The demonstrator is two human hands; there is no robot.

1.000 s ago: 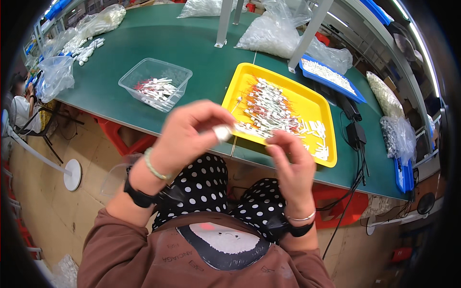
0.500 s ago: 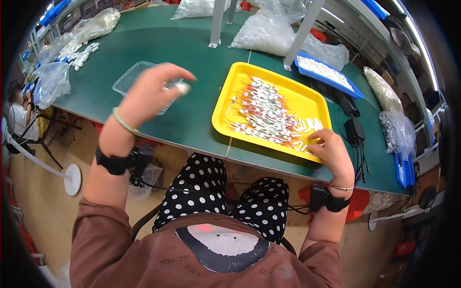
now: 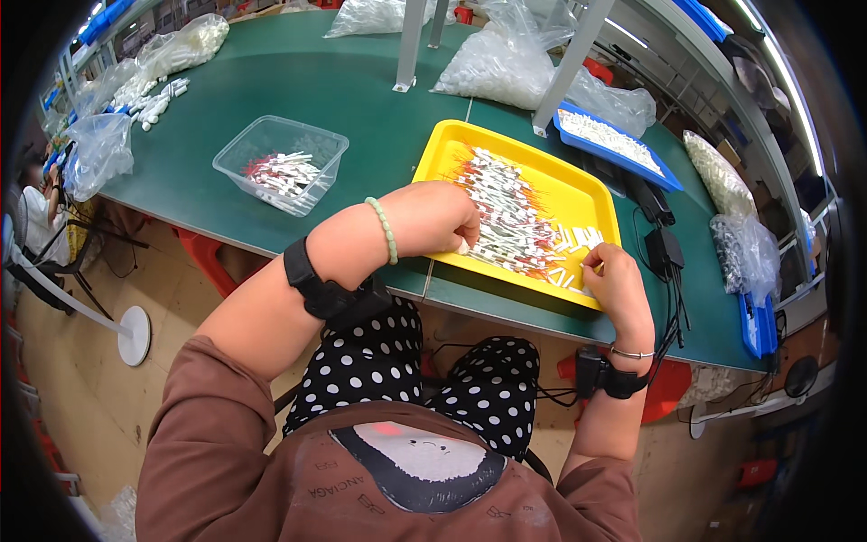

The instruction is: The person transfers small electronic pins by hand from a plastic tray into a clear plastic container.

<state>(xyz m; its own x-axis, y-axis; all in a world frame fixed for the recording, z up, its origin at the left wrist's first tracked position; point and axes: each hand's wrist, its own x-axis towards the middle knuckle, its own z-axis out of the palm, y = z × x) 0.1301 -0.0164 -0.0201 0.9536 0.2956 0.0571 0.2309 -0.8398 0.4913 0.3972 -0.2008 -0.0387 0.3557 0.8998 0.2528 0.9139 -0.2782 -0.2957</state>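
In front of me, a yellow tray [image 3: 578, 185] holds a dense bed of small white parts with thin red-orange wires [image 3: 506, 203]. Small loose white tubes [image 3: 561, 275] lie at its near right end. My left hand [image 3: 442, 217] reaches across the tray's near left edge, its fingers curled down at the wired parts. Something white shows at its fingertips, but what they grip is hidden. Over the near right corner, my right hand [image 3: 619, 280] has thumb and forefinger pinched together beside the loose tubes; I cannot make out what lies between them.
To the left stands a clear plastic box [image 3: 332, 155] with similar wired parts inside. Behind the tray are a blue tray of white pieces [image 3: 610, 137], a grey post [image 3: 571, 68] and clear bags [image 3: 501, 59]. Black cables [image 3: 673, 289] hang at the right. Someone sits at far left.
My left hand has moved right and down from above the clear box to the yellow tray, uncovering the box. My right hand stays at the near right corner, and the tray has shifted slightly.
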